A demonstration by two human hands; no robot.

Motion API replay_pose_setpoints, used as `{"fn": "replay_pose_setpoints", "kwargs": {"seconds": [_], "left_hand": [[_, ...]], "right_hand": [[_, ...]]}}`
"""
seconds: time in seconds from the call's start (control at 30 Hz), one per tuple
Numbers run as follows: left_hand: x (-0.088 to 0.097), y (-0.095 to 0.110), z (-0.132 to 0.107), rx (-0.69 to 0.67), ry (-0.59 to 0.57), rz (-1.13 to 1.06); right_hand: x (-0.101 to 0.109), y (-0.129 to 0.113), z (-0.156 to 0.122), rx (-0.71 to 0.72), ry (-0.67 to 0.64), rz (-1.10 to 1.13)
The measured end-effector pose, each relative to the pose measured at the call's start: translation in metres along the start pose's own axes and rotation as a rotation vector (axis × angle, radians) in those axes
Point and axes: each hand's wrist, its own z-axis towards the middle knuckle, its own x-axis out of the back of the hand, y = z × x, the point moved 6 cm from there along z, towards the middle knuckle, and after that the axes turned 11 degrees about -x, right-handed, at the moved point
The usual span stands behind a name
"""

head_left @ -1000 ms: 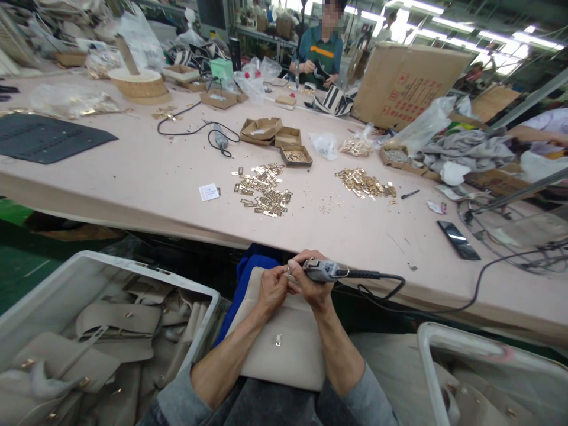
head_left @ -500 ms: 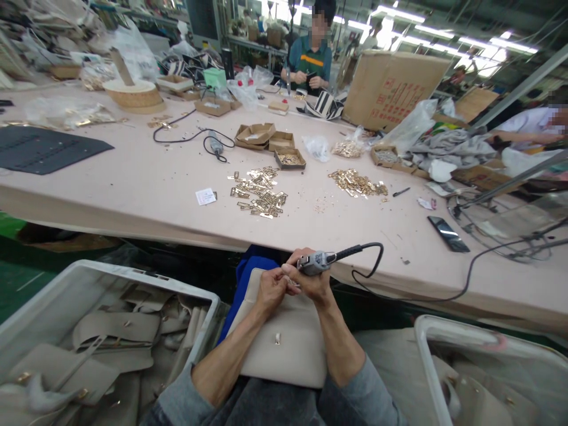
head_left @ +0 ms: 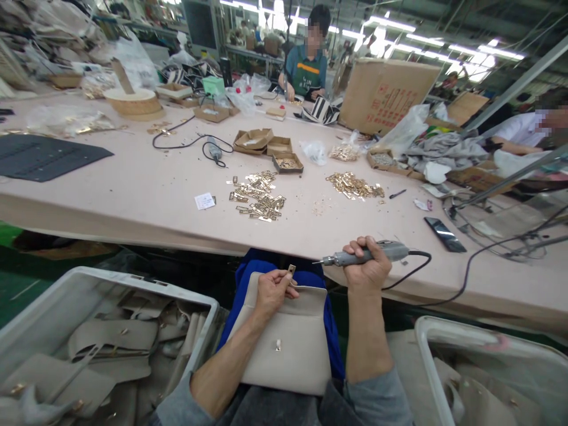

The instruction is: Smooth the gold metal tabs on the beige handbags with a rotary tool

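A beige leather bag (head_left: 297,361) lies across my lap, with a small metal clasp part (head_left: 278,345) on its front. At the bag's upper edge my left hand (head_left: 270,294) is closed in a pinch on a small gold metal plate (head_left: 291,269); whether the plate is fixed to the flap I cannot tell. My right hand (head_left: 367,271) wraps round a grey electric screwdriver (head_left: 393,251), held up beside the table edge. Its bit points left, apart from the bag and the plate.
Gold metal plates (head_left: 257,198) and smaller gold fittings (head_left: 355,186) lie in piles on the table (head_left: 168,207). White bins (head_left: 213,310) of beige bags flank my lap. A phone (head_left: 444,234) lies at right, near the screwdriver's cord. A co-worker (head_left: 306,68) works across the table.
My right hand has moved right and up with the screwdriver, away from my left hand. The gold plate in my left hand now shows. The co-worker's hand has shifted.
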Motion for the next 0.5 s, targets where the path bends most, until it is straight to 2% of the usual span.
{"fn": "replay_pose_setpoints", "kwargs": {"seconds": [0.1,0.23,0.37,0.5], "left_hand": [[0.0,0.002,-0.001,-0.01,0.037,0.036],[0.0,0.003,0.0,-0.019,0.061,0.032],[-0.001,0.002,0.001,-0.014,0.058,0.0],[0.0,-0.004,0.003,0.001,0.069,-0.023]], "right_hand": [[0.032,-0.016,0.026,0.027,0.129,0.028],[0.063,-0.036,0.063,0.056,0.314,-0.094],[0.079,-0.04,0.089,0.055,0.418,-0.151],[0.089,-0.035,0.097,0.089,0.52,-0.234]]}}
